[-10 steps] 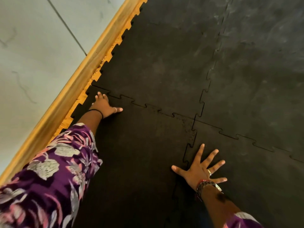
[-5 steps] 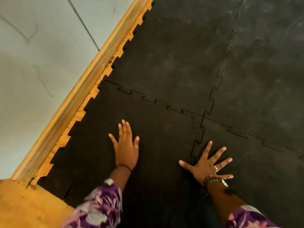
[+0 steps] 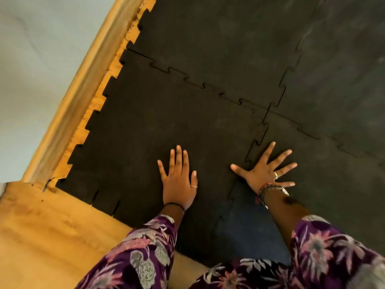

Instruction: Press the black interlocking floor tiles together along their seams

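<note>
Covering most of the plywood subfloor (image 3: 41,232), the black interlocking floor tiles (image 3: 166,126) lay flat, and four of them met at a junction (image 3: 267,110) where the toothed seams crossed. From that junction one seam (image 3: 249,157) ran toward the person, and the right hand (image 3: 263,174) lay flat on it, palm down, fingers fanned wide and gripping nothing, thumb across the seam onto the near-left tile and the other fingers on the near-right tile (image 3: 333,184). A ring showed on one finger and bangles (image 3: 270,189) circled the wrist. Left of that seam, well short of the junction, the left hand (image 3: 179,182) rested palm down on the near-left tile, fingers straight and only slightly parted, also holding nothing; it wore a thin ring and a dark band at the wrist. Both arms wore purple floral sleeves (image 3: 145,251). Far left of the junction, the tiles' toothed outer edge (image 3: 104,94) ended just short of a wooden baseboard (image 3: 79,97), leaving a strip of plywood bare, with a pale wall (image 3: 37,59) beyond it.
</note>
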